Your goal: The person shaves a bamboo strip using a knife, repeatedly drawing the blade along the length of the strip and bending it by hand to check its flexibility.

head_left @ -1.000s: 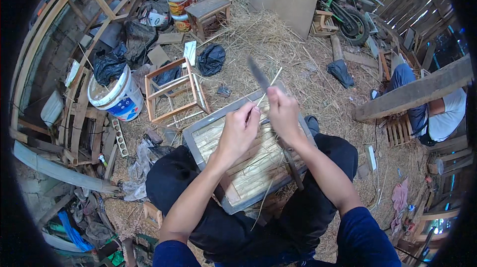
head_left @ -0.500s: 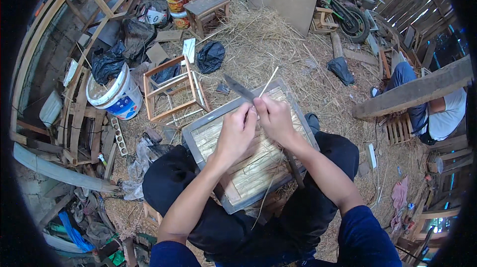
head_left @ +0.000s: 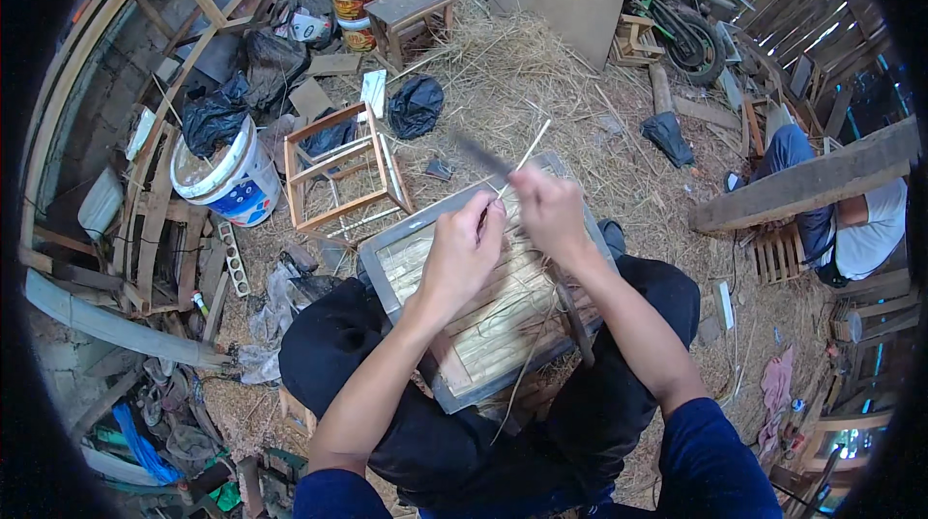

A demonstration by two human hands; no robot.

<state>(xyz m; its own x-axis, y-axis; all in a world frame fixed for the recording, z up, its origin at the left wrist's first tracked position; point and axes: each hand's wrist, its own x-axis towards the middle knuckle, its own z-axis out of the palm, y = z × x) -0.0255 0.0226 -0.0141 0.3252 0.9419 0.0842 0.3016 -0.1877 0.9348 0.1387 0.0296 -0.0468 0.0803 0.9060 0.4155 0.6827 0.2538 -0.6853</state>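
Note:
My right hand (head_left: 549, 219), smeared by motion, is closed round the handle of a knife (head_left: 480, 154), whose blade points up and left. My left hand (head_left: 464, 253) pinches a thin pale wooden stick (head_left: 535, 144), which slants up and right past the blade. Both hands are above a slatted wooden panel (head_left: 474, 360) with a grey frame, tilted across my lap. Loose thin fibres lie on its slats. A dark, narrow, curved piece (head_left: 577, 331) rests along the panel's right side, its kind unclear.
A small wooden frame (head_left: 338, 219) stands ahead to the left, beside a white bucket (head_left: 217, 186) topped with a black bag. Straw (head_left: 522, 74) covers the floor. Another person (head_left: 865, 229) sits at right behind a thick wooden beam (head_left: 802, 181). A motorbike (head_left: 686, 31) stands far off.
My right hand has moved right and away from my left hand, taking the knife along. The left hand stays almost in place with the stick.

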